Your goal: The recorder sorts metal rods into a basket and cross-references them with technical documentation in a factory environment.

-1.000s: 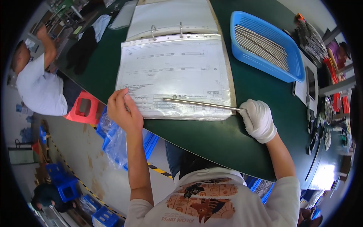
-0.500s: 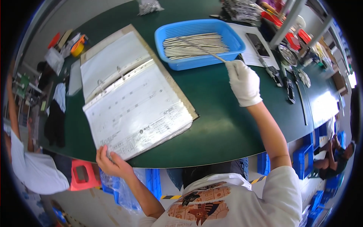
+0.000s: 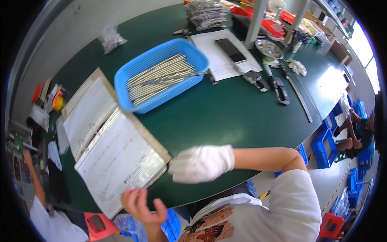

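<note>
My right hand (image 3: pixel 200 164), in a white glove and blurred, hovers near the table edge beside the binder's lower right corner. Its fingers point left, fairly straight, and nothing shows in them. My bare left hand (image 3: pixel 142 205), fingers apart and empty, is at the bottom edge of the open ring binder (image 3: pixel 117 155); whether it touches the pages I cannot tell. Sheets in clear sleeves fill the binder. Behind it, the blue plastic basket (image 3: pixel 121 94) holds several thin metal rods (image 3: pixel 155 76). One greyish rod (image 3: pixel 177 78) lies across the others, its end on the right rim.
Right of the basket, a black phone (image 3: pixel 230 50) lies on white paper (image 3: pixel 205 42). Calipers (image 3: pixel 254 78), a metal bowl (image 3: pixel 269 49) and a white glove (image 3: pixel 297 67) lie farther right. Bagged parts (image 3: pixel 206 14) are piled behind. A co-worker (image 3: pixel 52 222) is at left.
My right hand has let go of the rod, now in the basket, and come down toward the binder. My left hand has lifted its fingers from the page corner. The view has turned right.
</note>
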Available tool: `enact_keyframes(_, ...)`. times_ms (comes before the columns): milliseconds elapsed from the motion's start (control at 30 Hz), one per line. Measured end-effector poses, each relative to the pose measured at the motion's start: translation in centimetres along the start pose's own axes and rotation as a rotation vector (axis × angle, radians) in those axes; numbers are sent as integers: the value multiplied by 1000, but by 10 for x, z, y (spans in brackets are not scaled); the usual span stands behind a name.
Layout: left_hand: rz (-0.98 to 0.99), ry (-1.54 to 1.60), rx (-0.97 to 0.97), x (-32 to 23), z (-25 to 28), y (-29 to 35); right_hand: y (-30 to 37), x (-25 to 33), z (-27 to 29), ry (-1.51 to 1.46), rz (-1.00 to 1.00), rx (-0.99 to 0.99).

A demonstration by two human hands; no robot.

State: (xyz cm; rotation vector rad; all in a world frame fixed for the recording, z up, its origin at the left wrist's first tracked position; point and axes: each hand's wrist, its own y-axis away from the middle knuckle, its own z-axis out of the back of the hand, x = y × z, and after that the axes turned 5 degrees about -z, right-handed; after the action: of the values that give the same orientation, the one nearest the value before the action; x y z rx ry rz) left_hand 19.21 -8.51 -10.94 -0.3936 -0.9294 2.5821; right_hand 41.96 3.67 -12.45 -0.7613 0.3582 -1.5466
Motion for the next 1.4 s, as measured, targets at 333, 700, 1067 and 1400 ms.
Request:
enact_keyframes(333, -646, 303, 769, -17, -26, -54, 23, 44, -2, -623, -96, 256)
enact_keyframes(700, -8, -36, 572, 72, 92, -23, 119, 5, 107, -195, -738, -279)
enact_keyframes(1067, 198, 1204, 514, -61, -80, -186, 155, -14, 188, 758, -884, -616)
enact_keyframes(1400, 4, 968, 565, -95, -203, -180, 242, -42, 223, 1270, -1624, -706)
